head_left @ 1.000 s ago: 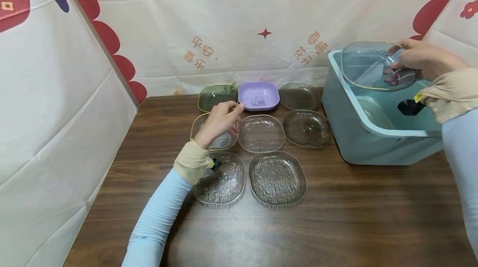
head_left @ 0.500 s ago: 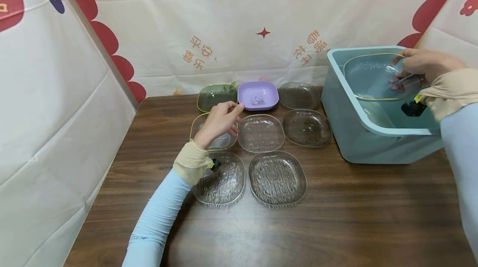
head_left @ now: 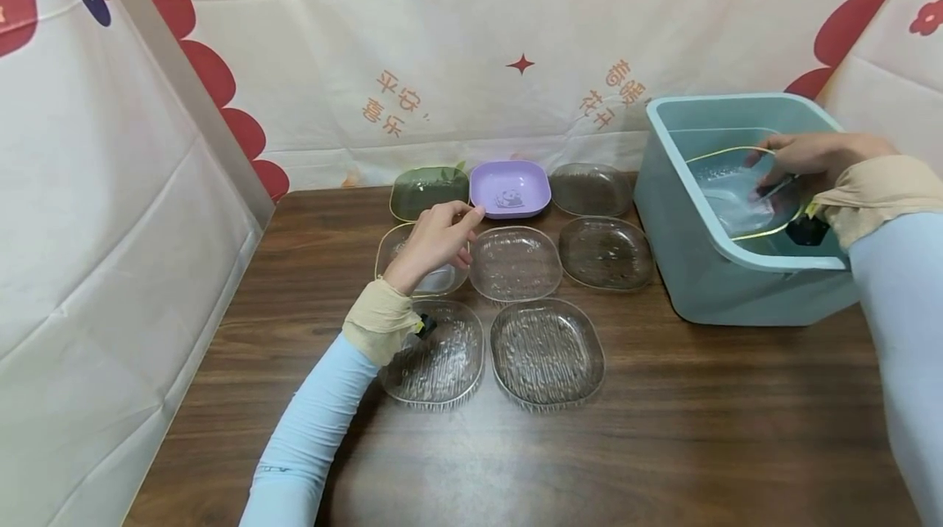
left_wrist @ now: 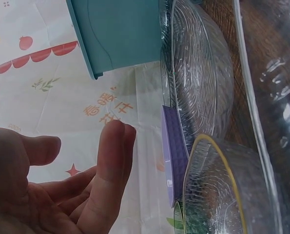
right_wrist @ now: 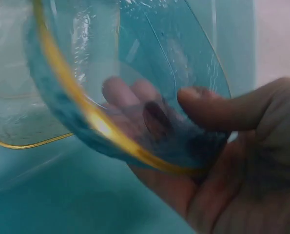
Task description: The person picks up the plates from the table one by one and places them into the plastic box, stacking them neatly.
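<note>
My right hand [head_left: 821, 160] is down inside the blue-green plastic bin [head_left: 744, 286], gripping a clear dish with a gold rim [head_left: 729, 191]. In the right wrist view, the thumb lies inside this dish and the fingers show through its wall from beneath. Another gold-rimmed clear dish [right_wrist: 32, 109] lies in the bin beside it. My left hand [head_left: 435, 245] hovers, fingers loosely bent and holding nothing, over a gold-rimmed clear dish [head_left: 444, 280] on the table. Just beyond its fingertips sits a purple dish [head_left: 510, 187] with a panda print.
Around the purple dish stand a green dish [head_left: 427, 193], smoky dishes [head_left: 606, 253] and a clear dish [head_left: 516, 263]. Nearer are two ribbed clear dishes [head_left: 548, 353] on the wooden table [head_left: 663, 445]. A printed cloth [head_left: 471, 44] hangs behind.
My right hand has lowered the gold-rimmed clear dish from above the bin's rim down into the bin. The left hand has stayed in place.
</note>
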`<state>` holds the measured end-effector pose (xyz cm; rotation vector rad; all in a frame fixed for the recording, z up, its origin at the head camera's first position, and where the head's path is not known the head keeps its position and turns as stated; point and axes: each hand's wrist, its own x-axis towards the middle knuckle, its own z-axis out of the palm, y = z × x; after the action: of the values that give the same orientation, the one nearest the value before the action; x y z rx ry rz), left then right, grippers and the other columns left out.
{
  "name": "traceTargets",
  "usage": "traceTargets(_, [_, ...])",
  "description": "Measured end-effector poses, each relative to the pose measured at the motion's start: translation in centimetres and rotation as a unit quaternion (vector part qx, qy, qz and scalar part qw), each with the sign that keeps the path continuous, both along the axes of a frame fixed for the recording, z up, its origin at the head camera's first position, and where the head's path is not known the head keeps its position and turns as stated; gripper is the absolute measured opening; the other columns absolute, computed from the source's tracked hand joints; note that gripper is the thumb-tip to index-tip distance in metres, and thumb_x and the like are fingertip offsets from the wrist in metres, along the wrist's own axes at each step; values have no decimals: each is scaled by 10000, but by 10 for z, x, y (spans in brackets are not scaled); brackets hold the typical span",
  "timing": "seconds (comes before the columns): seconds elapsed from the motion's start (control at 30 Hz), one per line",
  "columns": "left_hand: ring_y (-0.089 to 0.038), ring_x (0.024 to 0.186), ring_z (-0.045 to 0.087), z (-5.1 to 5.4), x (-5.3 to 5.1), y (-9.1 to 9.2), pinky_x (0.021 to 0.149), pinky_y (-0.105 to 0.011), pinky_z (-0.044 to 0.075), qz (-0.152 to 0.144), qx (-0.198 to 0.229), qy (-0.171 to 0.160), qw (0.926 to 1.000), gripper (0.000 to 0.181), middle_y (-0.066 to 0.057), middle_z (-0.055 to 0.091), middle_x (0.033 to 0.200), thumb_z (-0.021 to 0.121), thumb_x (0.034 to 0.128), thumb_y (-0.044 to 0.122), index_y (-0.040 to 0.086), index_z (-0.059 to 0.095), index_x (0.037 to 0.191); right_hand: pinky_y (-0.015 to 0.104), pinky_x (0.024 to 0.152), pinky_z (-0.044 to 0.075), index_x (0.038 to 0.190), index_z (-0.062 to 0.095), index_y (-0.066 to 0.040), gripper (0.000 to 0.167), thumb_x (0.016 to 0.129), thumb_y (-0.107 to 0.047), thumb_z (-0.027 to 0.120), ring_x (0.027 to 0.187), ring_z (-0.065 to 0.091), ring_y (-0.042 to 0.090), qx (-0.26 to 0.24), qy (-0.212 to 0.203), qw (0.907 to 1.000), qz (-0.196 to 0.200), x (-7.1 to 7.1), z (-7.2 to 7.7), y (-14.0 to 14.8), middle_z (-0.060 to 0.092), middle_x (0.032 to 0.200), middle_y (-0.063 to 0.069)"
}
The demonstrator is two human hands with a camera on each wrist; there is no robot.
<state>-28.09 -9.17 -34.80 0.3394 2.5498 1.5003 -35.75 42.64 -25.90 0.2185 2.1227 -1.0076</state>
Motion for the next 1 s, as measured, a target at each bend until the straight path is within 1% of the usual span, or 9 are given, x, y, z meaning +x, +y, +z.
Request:
traceTargets(0.03, [-313, 657, 757, 0, 0, 0, 616, -460, 654, -13, -1, -1, 10000, 445, -267, 729, 1083, 524, 1076, 427, 45, 663, 1255, 380, 822, 658, 1435, 158, -9, 459, 1062, 22, 423, 804, 766, 233, -66, -103, 9999, 15, 0, -3, -1, 697, 948, 77])
traceTargets(0.17, [-348, 686, 761, 0, 1, 1, 639, -491, 654, -13, -8, -65, 10000, 453, -266, 730, 1088, 527, 1074, 432, 47, 659, 1274, 492, 931, 631, 1488, -67, -111, 603, 1092, -3, 376, 958, 780, 322, -334, -470, 9981, 238, 0, -13, -4, 727, 1026, 114])
traceTargets(0.27, [-356, 690, 759, -1, 1, 2, 643, -496, 654, -18, 1, -81, 10000, 441, -261, 732, 1082, 532, 1075, 416, 49, 657, 1287, 495, 939, 627, 1503, -162, -95, 638, 1107, -24, 333, 991, 773, 322, -319, -483, 9971, 485, -1, -16, -5, 725, 1048, 107])
traceTargets(0.43, [-322, 654, 753, -1, 1, 3, 638, -496, 654, -4, 3, -43, 10000, 444, -230, 739, 1038, 541, 1071, 412, 41, 663, 1282, 505, 943, 621, 1528, -224, -61, 665, 1110, -29, 293, 1008, 764, 322, -210, -478, 9966, 639, -1, -18, -5, 721, 1074, 100])
traceTargets(0.5, [-319, 658, 756, -2, 0, 4, 639, -491, 654, 4, -23, -77, 10000, 458, -233, 738, 1044, 541, 1068, 428, 44, 660, 1287, 507, 945, 621, 1533, -233, -14, 688, 1104, -25, 305, 1012, 763, 320, -159, -495, 9962, 696, -1, -19, -5, 726, 1079, 92])
traceTargets(0.6, [-323, 664, 758, -3, 0, 3, 636, -489, 655, -18, -36, -127, 9999, 472, -264, 730, 1076, 542, 1065, 438, 44, 654, 1299, 506, 940, 623, 1517, -187, 104, 677, 1100, -38, 327, 1014, 765, 322, -47, -519, 9954, 801, -1, -18, -4, 743, 1079, 73])
traceTargets(0.7, [-322, 661, 758, -3, -1, 2, 610, -462, 654, -28, -25, -121, 9999, 459, -265, 733, 1080, 543, 1065, 433, 52, 655, 1296, 494, 931, 627, 1490, -106, 183, 645, 1106, -80, 341, 1014, 767, 310, 115, -513, 9946, 890, -1, -18, -4, 757, 1066, 62])
traceTargets(0.9, [-321, 657, 762, -3, -3, 1, 560, -402, 646, -34, 16, -80, 10000, 440, -264, 739, 1075, 550, 1066, 414, 47, 656, 1285, 489, 935, 620, 1483, -19, 205, 652, 1127, -201, 347, 1019, 753, 286, 353, -475, 9925, 1068, -2, -19, -1, 747, 1063, 68])
traceTargets(1.0, [-311, 660, 762, -3, -3, 1, 570, -403, 648, -63, -23, -102, 9999, 457, -261, 737, 1081, 551, 1065, 419, 41, 653, 1302, 484, 934, 619, 1449, 193, 197, 572, 1130, -250, 355, 1021, 754, 287, 439, -528, 9913, 1123, -4, -19, 1, 763, 1052, 57])
